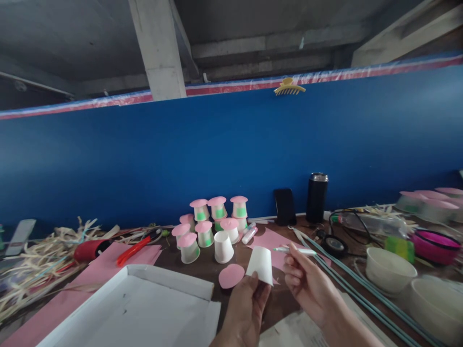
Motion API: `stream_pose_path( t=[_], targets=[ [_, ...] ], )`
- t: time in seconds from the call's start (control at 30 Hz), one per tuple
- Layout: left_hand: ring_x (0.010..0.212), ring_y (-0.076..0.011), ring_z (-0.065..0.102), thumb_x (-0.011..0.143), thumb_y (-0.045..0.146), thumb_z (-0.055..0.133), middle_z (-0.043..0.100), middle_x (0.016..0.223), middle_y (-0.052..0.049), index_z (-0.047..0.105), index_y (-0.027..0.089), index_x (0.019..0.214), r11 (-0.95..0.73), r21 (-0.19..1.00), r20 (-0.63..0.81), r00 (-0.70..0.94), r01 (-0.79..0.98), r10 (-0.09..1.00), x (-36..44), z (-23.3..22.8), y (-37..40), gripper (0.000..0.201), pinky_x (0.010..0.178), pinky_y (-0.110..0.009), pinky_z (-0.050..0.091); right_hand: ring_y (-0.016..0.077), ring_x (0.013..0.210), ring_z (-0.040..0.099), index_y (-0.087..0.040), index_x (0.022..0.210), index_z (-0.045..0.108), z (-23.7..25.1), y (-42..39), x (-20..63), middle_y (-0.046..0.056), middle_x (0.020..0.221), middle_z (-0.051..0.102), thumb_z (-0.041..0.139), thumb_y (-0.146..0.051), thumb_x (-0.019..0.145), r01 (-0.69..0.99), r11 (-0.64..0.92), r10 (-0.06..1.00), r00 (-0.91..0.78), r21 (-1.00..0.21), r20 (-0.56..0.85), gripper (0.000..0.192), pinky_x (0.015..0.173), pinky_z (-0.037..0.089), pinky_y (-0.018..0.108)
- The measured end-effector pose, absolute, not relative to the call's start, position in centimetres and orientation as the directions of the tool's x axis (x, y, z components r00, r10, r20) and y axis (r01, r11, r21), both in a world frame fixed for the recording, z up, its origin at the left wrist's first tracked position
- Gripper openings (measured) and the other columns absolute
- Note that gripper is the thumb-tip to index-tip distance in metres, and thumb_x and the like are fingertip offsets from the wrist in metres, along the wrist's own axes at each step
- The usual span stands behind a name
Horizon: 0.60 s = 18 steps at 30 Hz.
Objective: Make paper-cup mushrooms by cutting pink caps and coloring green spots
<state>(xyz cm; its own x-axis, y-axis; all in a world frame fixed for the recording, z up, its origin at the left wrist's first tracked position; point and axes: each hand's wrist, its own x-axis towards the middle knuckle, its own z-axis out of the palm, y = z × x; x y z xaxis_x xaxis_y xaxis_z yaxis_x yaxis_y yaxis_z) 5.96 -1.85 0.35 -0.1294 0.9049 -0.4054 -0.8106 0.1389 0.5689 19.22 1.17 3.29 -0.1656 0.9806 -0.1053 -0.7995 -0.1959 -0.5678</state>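
My left hand (249, 301) is closed around a plain white paper cup (260, 265), held tilted above the table. In my right hand (304, 274) is a slim white marker with a green tip (298, 250), its point turned left towards the cup's side. Just left of the cup, a pink paper disc (231, 276) lies on the brown table. Behind it a bare white cup (223, 247) stands upside down. Several upturned cups with green patches and pink discs on top (205, 233) are grouped and stacked further back.
A white box lid (170, 284) lies front left, beside pink sheets (83, 284), a red-handled tool (133, 250) and shredded strips (32, 274). A phone (284, 206) and black flask (317, 197) stand against the blue partition (231, 154). White bowls (390, 272) and pale blue straps (361, 284) lie right.
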Motion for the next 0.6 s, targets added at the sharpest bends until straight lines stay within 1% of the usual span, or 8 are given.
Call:
stream_pose_path(
  t=[0.23,0.33,0.5,0.57,0.6],
  targets=[
    [0.071,-0.0129,0.065,0.079,0.005,0.060,0.067,0.079,-0.009,0.062,0.007,0.078,0.113,0.554,-0.400,-0.144,-0.825,0.905,5.9,0.5,-1.8,0.003,0.071,-0.026,0.058,-0.0003,0.040,0.038,-0.016,0.071,0.056,3.1,1.4,19.2,-0.006,0.060,0.052,0.072,-0.026,0.077,-0.802,-0.203,0.979,-0.173,-0.562,-0.106,0.020,0.031,0.037,0.010],
    [0.075,-0.0148,0.067,0.079,0.006,0.061,0.069,0.083,-0.010,0.063,0.008,0.080,0.078,0.549,-0.349,-0.143,-0.832,0.926,6.0,0.6,-1.9,0.003,0.076,-0.030,0.058,-0.0003,0.039,0.038,-0.016,0.070,0.055,2.9,1.5,19.2,-0.006,0.059,0.051,0.073,-0.027,0.075,-0.803,-0.193,0.981,-0.147,-0.564,-0.127,0.022,0.031,0.037,0.010],
    [0.089,-0.0187,0.067,0.081,0.011,0.061,0.070,0.090,-0.011,0.065,0.010,0.085,0.034,0.521,-0.193,-0.079,-0.853,0.978,6.0,1.1,-2.1,0.006,0.087,-0.033,0.054,0.0004,0.040,0.040,-0.016,0.070,0.055,2.2,2.1,19.4,-0.006,0.058,0.053,0.078,-0.027,0.069,-0.746,-0.112,0.988,-0.014,-0.657,-0.152,0.025,0.032,0.037,0.009],
    [0.088,-0.0186,0.067,0.080,0.011,0.062,0.070,0.090,-0.011,0.065,0.009,0.085,0.023,0.517,-0.180,-0.082,-0.856,0.980,5.9,1.3,-2.0,0.006,0.087,-0.033,0.054,0.0012,0.041,0.042,-0.017,0.073,0.057,2.0,2.2,19.4,-0.005,0.061,0.057,0.079,-0.027,0.067,-0.729,-0.079,0.988,0.035,-0.680,-0.152,0.025,0.033,0.036,0.010],
    [0.086,-0.0182,0.067,0.079,0.010,0.062,0.070,0.089,-0.011,0.065,0.009,0.084,0.019,0.519,-0.194,-0.096,-0.855,0.976,5.9,1.3,-2.0,0.006,0.086,-0.032,0.054,0.0018,0.041,0.043,-0.017,0.075,0.058,2.0,2.1,19.4,-0.005,0.062,0.059,0.078,-0.029,0.068,-0.690,-0.042,0.988,0.079,-0.722,-0.133,0.024,0.033,0.037,0.010]
  ],
)
